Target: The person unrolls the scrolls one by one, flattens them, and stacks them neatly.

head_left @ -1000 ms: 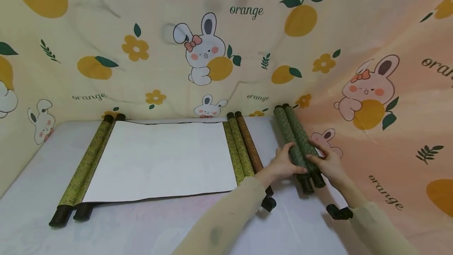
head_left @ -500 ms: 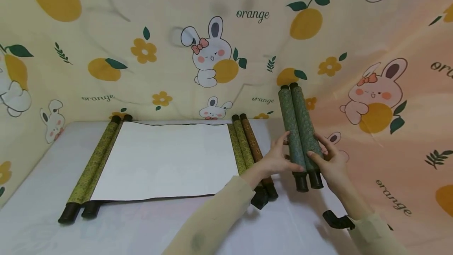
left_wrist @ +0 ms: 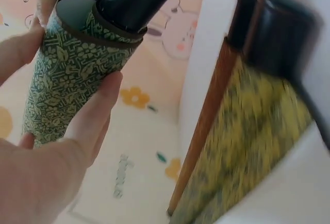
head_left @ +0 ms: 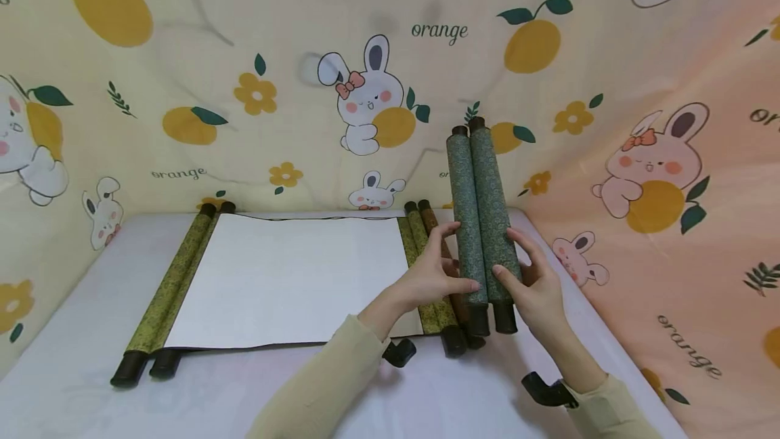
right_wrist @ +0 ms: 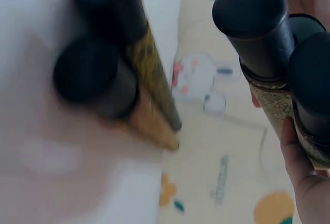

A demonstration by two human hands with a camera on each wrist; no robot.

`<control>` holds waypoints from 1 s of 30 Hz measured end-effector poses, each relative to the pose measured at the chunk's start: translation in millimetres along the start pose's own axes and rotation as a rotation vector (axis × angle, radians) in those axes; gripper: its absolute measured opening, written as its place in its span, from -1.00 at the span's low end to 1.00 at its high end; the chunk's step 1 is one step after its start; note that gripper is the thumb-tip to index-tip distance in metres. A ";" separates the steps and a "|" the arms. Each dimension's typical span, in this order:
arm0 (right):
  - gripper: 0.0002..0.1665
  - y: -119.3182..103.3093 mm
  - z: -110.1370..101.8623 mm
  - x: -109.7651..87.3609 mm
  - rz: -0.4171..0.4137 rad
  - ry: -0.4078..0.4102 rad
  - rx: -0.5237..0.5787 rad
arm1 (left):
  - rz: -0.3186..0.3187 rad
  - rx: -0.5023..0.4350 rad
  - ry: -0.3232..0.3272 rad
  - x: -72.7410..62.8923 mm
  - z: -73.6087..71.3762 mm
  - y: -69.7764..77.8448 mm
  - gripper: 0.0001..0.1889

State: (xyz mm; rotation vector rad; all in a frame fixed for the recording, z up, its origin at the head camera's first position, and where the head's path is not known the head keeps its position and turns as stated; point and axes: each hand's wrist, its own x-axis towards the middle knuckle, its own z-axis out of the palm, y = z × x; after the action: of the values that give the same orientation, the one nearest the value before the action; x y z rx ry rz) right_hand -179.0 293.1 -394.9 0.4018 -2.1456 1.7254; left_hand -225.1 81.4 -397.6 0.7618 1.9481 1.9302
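Both hands hold a green patterned scroll (head_left: pixel 492 215), rolled from its two ends into a side-by-side pair with dark knobs. It is raised over the right part of the table, its far end tilted up. My left hand (head_left: pixel 426 276) grips the left roll near its lower end, thumb along the front. On the other side, my right hand (head_left: pixel 539 290) grips the right roll. Knobs and thumb show close up in the left wrist view, where the scroll (left_wrist: pixel 77 69) has a pale flower print. Just left of the hands lies a brown rolled scroll (left_wrist: pixel 206 121).
A yellow-green scroll lies spread on the table, its white sheet (head_left: pixel 292 276) between a left roll (head_left: pixel 170 283) and a right roll (head_left: pixel 414 222). The brown scroll lies alongside the right roll. A cloth (head_left: pixel 292 32) printed with rabbits and oranges hangs behind and to the right.
The green scroll has come up off the table in both hands and moved left, toward the brown scroll. The spread scroll stays put; the head view has shifted slightly.
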 end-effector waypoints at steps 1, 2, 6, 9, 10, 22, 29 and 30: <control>-0.20 0.2 7.4 -0.8 -0.019 -0.005 0.000 | 0.016 0.016 0.027 -4.9 -4.9 -0.2 0.02; -0.20 0.6 14.8 -1.2 -0.043 -0.010 -0.005 | 0.029 0.030 0.055 -10.1 -9.8 0.1 -0.03; -0.20 3.0 44.3 -1.1 -0.108 -0.056 0.025 | 0.066 0.061 0.154 -29.2 -31.5 1.5 -0.20; -0.19 4.9 64.4 0.9 -0.136 -0.089 0.054 | 0.092 0.057 0.206 -39.6 -47.2 2.3 -0.29; -0.18 6.1 70.5 1.6 -0.150 -0.096 0.053 | 0.101 0.053 0.222 -42.8 -52.4 2.7 -0.31; 0.00 13.5 142.4 -6.5 -0.174 -0.293 0.095 | 0.072 0.133 0.413 -85.8 -106.5 0.6 -0.29; 0.19 13.4 166.3 -5.3 -0.213 -0.413 0.126 | 0.062 0.212 0.409 -112.2 -130.6 3.4 -0.07; 0.22 13.5 169.0 -4.9 -0.213 -0.428 0.126 | 0.060 0.223 0.406 -115.5 -133.1 3.9 -0.04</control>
State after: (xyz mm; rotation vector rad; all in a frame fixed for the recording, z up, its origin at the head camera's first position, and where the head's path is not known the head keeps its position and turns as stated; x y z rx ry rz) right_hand -196.9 131.0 -441.3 1.0788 -2.1699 1.7777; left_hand -203.9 -93.5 -404.2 0.5138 2.4362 2.0515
